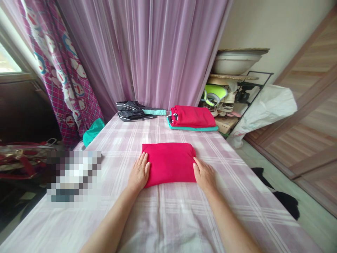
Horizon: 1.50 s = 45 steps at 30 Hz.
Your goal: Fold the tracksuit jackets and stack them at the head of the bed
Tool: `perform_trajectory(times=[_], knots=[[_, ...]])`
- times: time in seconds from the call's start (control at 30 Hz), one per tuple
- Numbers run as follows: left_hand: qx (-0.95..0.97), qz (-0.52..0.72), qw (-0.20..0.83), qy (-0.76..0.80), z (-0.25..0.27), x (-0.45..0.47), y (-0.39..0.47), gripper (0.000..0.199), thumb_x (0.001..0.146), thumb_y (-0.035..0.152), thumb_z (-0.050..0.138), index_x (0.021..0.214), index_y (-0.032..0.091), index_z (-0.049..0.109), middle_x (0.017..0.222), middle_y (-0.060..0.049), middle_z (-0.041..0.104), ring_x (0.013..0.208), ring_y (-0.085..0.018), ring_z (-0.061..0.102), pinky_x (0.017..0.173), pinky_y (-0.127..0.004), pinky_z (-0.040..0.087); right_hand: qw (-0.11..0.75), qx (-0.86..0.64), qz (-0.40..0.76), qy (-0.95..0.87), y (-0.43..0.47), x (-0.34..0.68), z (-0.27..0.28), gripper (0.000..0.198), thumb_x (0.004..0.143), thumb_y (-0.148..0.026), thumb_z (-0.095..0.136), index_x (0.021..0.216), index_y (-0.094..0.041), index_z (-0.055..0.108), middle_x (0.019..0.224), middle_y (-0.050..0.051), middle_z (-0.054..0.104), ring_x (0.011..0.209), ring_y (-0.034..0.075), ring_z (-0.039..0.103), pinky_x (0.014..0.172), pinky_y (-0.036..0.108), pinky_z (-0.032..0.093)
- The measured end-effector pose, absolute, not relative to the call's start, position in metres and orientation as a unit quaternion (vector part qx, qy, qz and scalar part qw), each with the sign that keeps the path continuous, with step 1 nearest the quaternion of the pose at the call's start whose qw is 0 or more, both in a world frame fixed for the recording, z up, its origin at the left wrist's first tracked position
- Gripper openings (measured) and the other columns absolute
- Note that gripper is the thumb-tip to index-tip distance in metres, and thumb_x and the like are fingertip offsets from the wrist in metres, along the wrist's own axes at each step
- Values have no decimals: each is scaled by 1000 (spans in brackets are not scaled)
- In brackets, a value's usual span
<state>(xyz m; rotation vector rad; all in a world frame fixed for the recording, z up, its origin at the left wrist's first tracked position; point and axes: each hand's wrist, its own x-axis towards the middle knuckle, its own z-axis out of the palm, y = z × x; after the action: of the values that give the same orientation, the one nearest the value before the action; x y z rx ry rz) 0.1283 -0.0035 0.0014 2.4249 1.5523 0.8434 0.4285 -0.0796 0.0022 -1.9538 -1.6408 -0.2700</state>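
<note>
A folded red garment (170, 163) lies flat in a neat rectangle on the plaid-covered surface; its exact kind is hidden by the folding. My left hand (139, 171) rests on its left edge, fingers stretched out and pressed flat on cloth and cover. At the opposite edge, my right hand (205, 173) touches the garment with its thumb and fingertips, the fingers extended. Farther back sits a stack with a folded red cloth (193, 116) over a teal folded cloth (195, 129). Left of that stack lies a dark garment (134, 110) with white piping and a teal strip.
Purple curtains (168, 52) hang behind the far edge. A teal cloth (94, 131) and a blurred-out patch (75, 177) are at the left. To the right stand a rack (252, 88) with shoes and a basin (237, 62), and a white bag (268, 105).
</note>
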Motion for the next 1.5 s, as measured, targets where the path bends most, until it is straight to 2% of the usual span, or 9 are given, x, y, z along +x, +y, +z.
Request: perform_trajectory(times=[0.2,0.37,0.57,0.67,0.8,0.9,1.0,1.2,1.5], knots=[[763,309,27,568,1,118,-11,52,97,39,35,140,13,47,148,-16,48,139,-27,41,112,-46,38,280,-765,-115,-568,-82,436,5,44,97,-35,31,109,-16,69,114,12,71,105,23,63,93,36,42],[721,260,19,642,20,113,-27,37,93,41,46,116,20,66,137,-13,59,134,-32,45,112,-53,34,220,-796,-113,-553,-91,450,9,37,93,-41,42,88,-19,72,117,12,69,113,28,58,97,40,41],[702,195,108,677,43,122,-46,31,93,40,49,110,22,68,139,-8,58,137,-29,42,114,-56,26,155,-809,-45,-565,-97,453,14,34,91,-44,49,90,-18,71,127,15,64,122,29,53,100,40,40],[680,185,154,692,50,129,-47,29,92,37,51,110,21,66,140,-9,58,139,-29,39,114,-56,23,121,-814,-15,-568,-96,444,23,33,93,-40,46,88,-17,70,121,15,66,118,27,57,96,36,41],[677,188,158,694,58,136,-49,26,92,33,49,109,20,63,117,-10,70,121,-26,58,107,-44,34,101,-831,5,-546,-99,426,40,32,96,-40,41,92,-18,65,104,13,71,99,24,65,80,32,44],[683,173,143,695,64,139,-53,29,94,34,45,114,19,59,106,-11,73,103,-25,66,89,-36,44,114,-852,33,-510,-103,417,46,34,97,-45,37,101,-22,62,93,10,73,83,23,68,65,31,42],[685,164,144,696,67,141,-54,29,95,35,45,115,19,57,103,-12,74,96,-26,69,78,-33,45,152,-850,39,-503,-103,414,44,33,94,-48,40,98,-23,62,83,9,72,71,23,67,57,30,37],[682,223,135,683,75,142,-45,19,92,28,48,107,22,58,90,-7,74,85,-24,70,68,-30,44,256,-795,-36,-548,-97,411,47,20,92,-36,47,94,-21,61,79,7,72,70,21,66,59,27,37],[723,296,107,615,123,167,-11,17,90,27,48,104,25,58,84,-1,72,77,-21,69,63,-27,42,319,-694,-156,-626,-68,410,78,27,97,-35,38,94,-20,60,82,8,70,74,20,65,63,28,40]])
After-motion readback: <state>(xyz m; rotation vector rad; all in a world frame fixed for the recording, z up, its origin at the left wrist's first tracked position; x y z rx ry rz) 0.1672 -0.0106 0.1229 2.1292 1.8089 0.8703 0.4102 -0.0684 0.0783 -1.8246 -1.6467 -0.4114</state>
